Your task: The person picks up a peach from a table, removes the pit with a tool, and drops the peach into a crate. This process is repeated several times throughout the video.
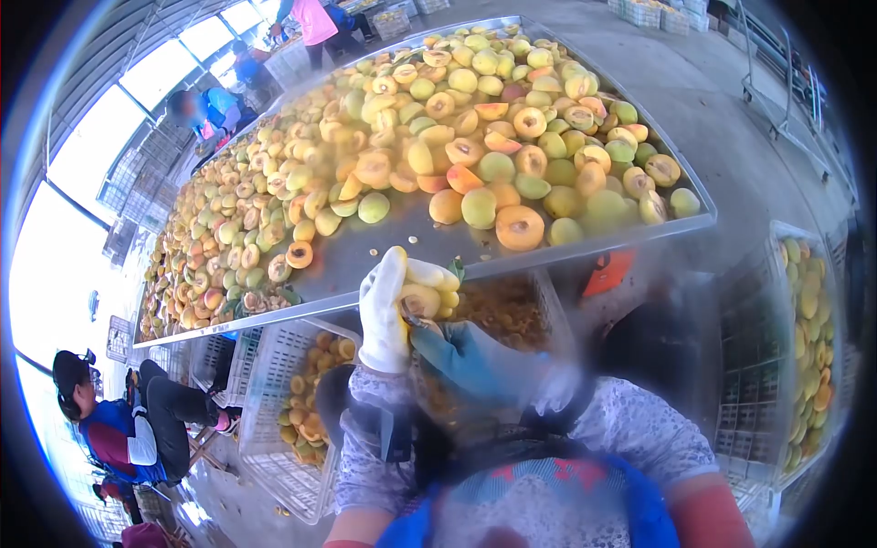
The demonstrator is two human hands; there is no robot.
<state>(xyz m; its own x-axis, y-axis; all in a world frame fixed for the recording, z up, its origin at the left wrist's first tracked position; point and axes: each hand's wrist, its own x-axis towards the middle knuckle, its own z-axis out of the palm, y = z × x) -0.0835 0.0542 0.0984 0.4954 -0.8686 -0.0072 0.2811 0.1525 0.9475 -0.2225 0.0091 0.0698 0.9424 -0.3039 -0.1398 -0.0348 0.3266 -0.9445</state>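
My left hand (384, 315), in a white glove with yellowed fingertips, is closed around a cut apricot (420, 300) just off the near edge of the metal table. The cut face of the fruit is turned toward me. Against its lower side presses my right hand (475, 361), in a blue glove, with its fingers closed. A small dark tip shows between the blue fingers and the fruit, but I cannot make out what it is. Whole and halved apricots (461, 151), yellow, green and orange, are heaped across the metal table (365, 251) beyond my hands.
Below the table edge stand a white crate (265, 402) of apricots and another crate (548, 310) of fruit pieces. A tall crate (763, 365) of apricots is at the right. One person (119, 429) sits at left; others (215, 110) work behind the table. An orange object (607, 272) lies underneath.
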